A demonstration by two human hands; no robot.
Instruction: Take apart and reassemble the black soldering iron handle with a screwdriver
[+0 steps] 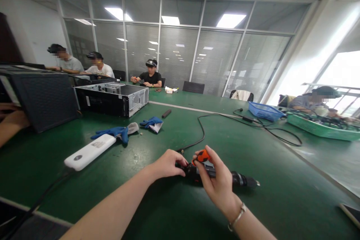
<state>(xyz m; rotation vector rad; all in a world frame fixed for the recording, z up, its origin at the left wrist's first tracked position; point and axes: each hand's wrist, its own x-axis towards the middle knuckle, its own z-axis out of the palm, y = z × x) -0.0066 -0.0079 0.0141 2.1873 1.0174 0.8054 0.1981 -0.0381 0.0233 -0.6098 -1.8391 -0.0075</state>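
Observation:
A black electric screwdriver (243, 179) lies on the green table (270, 210), its metal tip pointing right. With my left hand (168, 165) I grip its rear end, where a black cord (201, 135) leads away; the fingertips are partly hidden. In my right hand (219, 180), held over the tool's body, is a screwdriver with an orange and black handle (203, 155), pinched between thumb and fingers. Its shaft and tip cannot be made out. A metal bracelet (237, 217) is round my right wrist.
A white power strip (90, 152) and blue-grey gloves (112, 133) lie at the left. Behind them stand an opened computer case (109, 99) and a dark case (45, 99), with someone's hand beside it. Blue (266, 111) and green (320, 129) baskets sit at the right. Several people sit around.

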